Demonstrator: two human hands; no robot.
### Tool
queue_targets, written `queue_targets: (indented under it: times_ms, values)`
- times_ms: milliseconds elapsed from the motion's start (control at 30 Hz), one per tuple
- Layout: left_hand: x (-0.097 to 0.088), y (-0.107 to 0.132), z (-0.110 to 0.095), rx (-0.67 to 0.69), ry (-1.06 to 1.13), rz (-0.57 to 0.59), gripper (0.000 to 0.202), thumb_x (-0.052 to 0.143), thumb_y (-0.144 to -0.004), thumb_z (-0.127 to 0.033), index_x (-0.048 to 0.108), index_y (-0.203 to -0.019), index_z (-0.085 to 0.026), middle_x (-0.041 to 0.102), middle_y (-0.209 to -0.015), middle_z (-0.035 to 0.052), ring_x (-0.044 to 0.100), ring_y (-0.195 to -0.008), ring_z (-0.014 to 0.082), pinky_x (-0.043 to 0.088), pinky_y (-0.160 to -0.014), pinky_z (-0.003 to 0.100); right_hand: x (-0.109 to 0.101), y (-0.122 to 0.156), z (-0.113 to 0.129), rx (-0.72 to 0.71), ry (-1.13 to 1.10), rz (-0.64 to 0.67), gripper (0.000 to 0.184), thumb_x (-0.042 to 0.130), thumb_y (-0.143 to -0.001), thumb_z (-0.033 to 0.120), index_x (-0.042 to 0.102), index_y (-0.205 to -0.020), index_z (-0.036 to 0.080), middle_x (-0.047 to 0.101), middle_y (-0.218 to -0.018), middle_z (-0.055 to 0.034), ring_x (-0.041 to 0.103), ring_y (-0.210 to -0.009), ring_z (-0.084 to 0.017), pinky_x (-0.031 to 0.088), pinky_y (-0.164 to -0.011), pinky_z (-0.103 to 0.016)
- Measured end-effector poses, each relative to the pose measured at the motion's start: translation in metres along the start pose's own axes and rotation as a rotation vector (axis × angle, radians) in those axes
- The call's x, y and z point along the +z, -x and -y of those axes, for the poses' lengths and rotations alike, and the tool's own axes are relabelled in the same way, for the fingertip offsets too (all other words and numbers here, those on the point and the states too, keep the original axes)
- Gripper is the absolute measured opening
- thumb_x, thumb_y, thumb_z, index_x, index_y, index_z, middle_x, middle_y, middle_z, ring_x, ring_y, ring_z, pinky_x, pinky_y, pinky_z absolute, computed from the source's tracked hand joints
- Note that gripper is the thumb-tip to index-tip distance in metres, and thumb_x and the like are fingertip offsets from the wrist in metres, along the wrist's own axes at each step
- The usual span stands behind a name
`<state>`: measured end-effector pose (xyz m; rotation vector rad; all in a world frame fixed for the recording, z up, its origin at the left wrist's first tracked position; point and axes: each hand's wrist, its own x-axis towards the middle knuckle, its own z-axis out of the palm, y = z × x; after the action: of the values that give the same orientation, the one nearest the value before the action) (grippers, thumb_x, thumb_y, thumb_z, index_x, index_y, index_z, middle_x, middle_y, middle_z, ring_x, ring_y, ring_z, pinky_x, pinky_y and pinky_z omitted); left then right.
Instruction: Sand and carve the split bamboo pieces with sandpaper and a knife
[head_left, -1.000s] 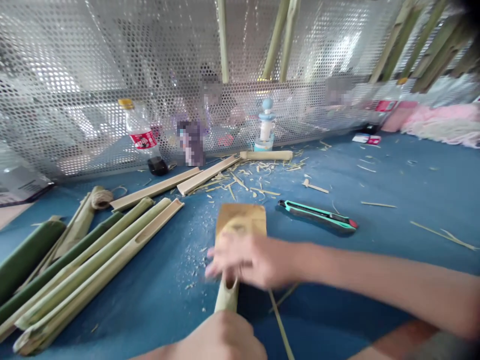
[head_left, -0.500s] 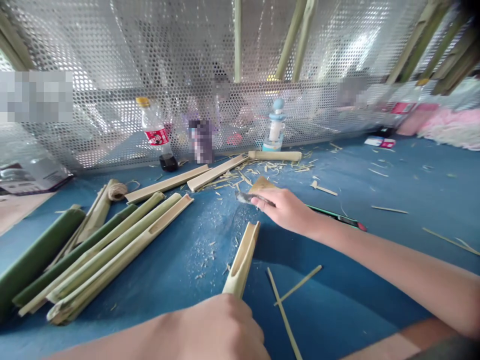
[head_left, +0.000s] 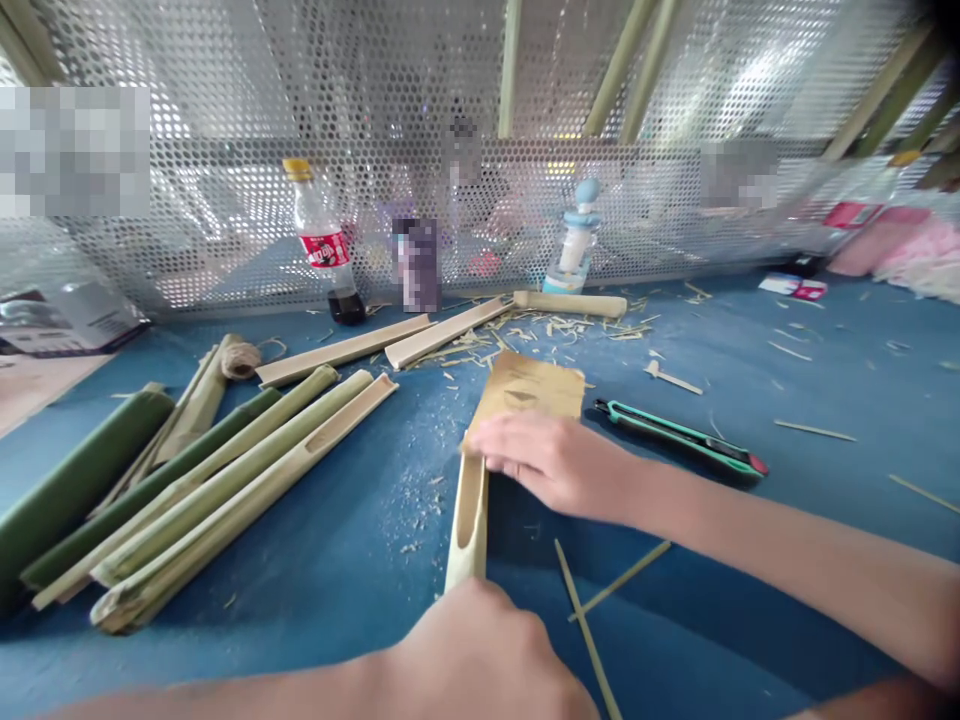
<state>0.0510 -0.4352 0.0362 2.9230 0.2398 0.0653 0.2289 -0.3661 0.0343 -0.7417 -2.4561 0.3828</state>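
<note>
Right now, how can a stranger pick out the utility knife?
On the blue surface, just right of the tan sheet under the person's right hand, lies a utility knife. Its black handle edged in teal and its red tip set it apart from the bamboo pieces.

Two hands, left (head_left: 484, 650) and right (head_left: 555, 462), meet over one bamboo piece (head_left: 466, 520). At lower left lie five green bamboo halves (head_left: 247, 497); upper center, three pale bamboo slats (head_left: 442, 333). There's one sheet of sandpaper (head_left: 529, 388), one utility knife (head_left: 679, 437), and one ball of twine (head_left: 240, 361).

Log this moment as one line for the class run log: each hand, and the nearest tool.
left hand: grips split bamboo tube | right hand: holds sandpaper over tube's upper end | nearby: utility knife
</note>
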Motion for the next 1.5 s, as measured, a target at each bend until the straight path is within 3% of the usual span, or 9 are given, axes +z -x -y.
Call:
queue_targets:
  times_ms: [200, 300, 433, 633, 800, 967, 1200, 1400, 1500]
  values:
    - [0.014, -0.003, -0.004, -0.142, 0.016, -0.115, 0.045, 0.045, -0.094, -0.030, 0.049, -0.050, -0.017, 0.048, -0.043, -0.0014, 0.038, -0.033, 0.0081, 0.036, -0.042, 0.022, 0.007, -0.002, 0.013, -0.131, -0.138, 0.065, 0.026, 0.043, -0.098, 0.018, 0.065, -0.109, 0.013, 0.070, -0.108, -0.0112, 0.062, -0.107, -0.019, 0.050, -0.095, -0.034]
    - [0.013, -0.003, -0.005, -0.148, 0.021, -0.076, 0.044, 0.048, -0.092, -0.032, 0.049, -0.051, -0.017, 0.050, -0.044, -0.0026, 0.033, -0.032, 0.0074, 0.028, -0.038, 0.023, 0.003, -0.004, 0.005, -0.093, -0.073, -0.006, 0.022, 0.046, -0.097, 0.018, 0.066, -0.102, 0.014, 0.070, -0.102, -0.0111, 0.062, -0.102, -0.020, 0.050, -0.092, -0.038]
    - [0.012, -0.006, -0.004, -0.233, -0.041, -0.033, 0.042, 0.054, -0.086, -0.033, 0.048, -0.047, -0.018, 0.046, -0.039, -0.0016, 0.028, -0.030, 0.0091, 0.017, -0.037, 0.029, 0.000, -0.003, 0.007, -0.163, -0.189, 0.071, 0.021, 0.045, -0.097, 0.016, 0.066, -0.095, 0.014, 0.070, -0.098, -0.0099, 0.062, -0.096, -0.018, 0.051, -0.088, -0.034]
    - [0.002, -0.015, -0.008, -0.258, 0.009, 0.129, 0.037, 0.053, -0.085, -0.032, 0.053, -0.051, -0.018, 0.059, -0.048, -0.0018, 0.030, -0.032, 0.0093, 0.017, -0.037, 0.028, -0.003, -0.008, -0.005, -0.104, -0.040, 0.029, 0.021, 0.045, -0.094, 0.013, 0.065, -0.089, 0.014, 0.069, -0.090, -0.0089, 0.061, -0.089, -0.019, 0.049, -0.085, -0.036]
    - [0.006, -0.016, -0.008, -0.243, -0.080, 0.080, 0.035, 0.058, -0.080, -0.032, 0.053, -0.048, -0.017, 0.049, -0.039, -0.0006, 0.024, -0.029, 0.0083, 0.012, -0.038, 0.028, 0.002, -0.007, 0.006, -0.246, -0.094, 0.068, 0.023, 0.044, -0.097, 0.018, 0.064, -0.087, 0.012, 0.069, -0.089, -0.0097, 0.058, -0.086, -0.019, 0.046, -0.084, -0.034]
    - [-0.010, -0.017, -0.007, -0.310, 0.070, 0.130, 0.039, 0.054, -0.083, -0.030, 0.040, -0.049, -0.015, 0.050, -0.044, -0.0033, 0.008, -0.038, 0.0076, 0.015, -0.038, 0.026, 0.002, -0.009, -0.001, -0.174, -0.040, 0.020, 0.021, 0.046, -0.096, 0.020, 0.062, -0.084, 0.015, 0.065, -0.084, -0.0072, 0.055, -0.081, -0.018, 0.044, -0.080, -0.033]
    - [-0.003, -0.015, -0.005, -0.322, 0.259, -0.107, 0.035, 0.055, -0.081, -0.031, 0.045, -0.049, -0.020, 0.042, -0.041, -0.0033, 0.026, -0.036, 0.0088, 0.022, -0.041, 0.028, 0.001, -0.002, -0.001, -0.110, -0.104, 0.018, 0.024, 0.042, -0.098, 0.022, 0.061, -0.085, 0.014, 0.063, -0.084, -0.0080, 0.053, -0.081, -0.017, 0.044, -0.079, -0.032]
    - [0.011, -0.018, -0.001, -0.313, 0.307, -0.159, 0.039, 0.056, -0.079, -0.027, 0.036, -0.047, -0.019, 0.032, -0.038, -0.0041, 0.026, -0.036, 0.0088, 0.022, -0.041, 0.028, -0.005, 0.003, -0.009, -0.173, -0.157, 0.023, 0.023, 0.044, -0.098, 0.020, 0.062, -0.085, 0.015, 0.062, -0.082, -0.0057, 0.053, -0.080, -0.016, 0.044, -0.079, -0.030]
    - [0.001, -0.013, 0.002, -0.229, 0.392, -0.171, 0.039, 0.054, -0.083, -0.027, 0.036, -0.050, -0.019, 0.037, -0.042, -0.0045, 0.029, -0.038, 0.0078, 0.025, -0.041, 0.025, -0.009, 0.004, -0.020, -0.058, -0.048, -0.061, 0.025, 0.045, -0.097, 0.021, 0.063, -0.081, 0.014, 0.060, -0.078, -0.0065, 0.053, -0.076, -0.017, 0.045, -0.074, -0.031]
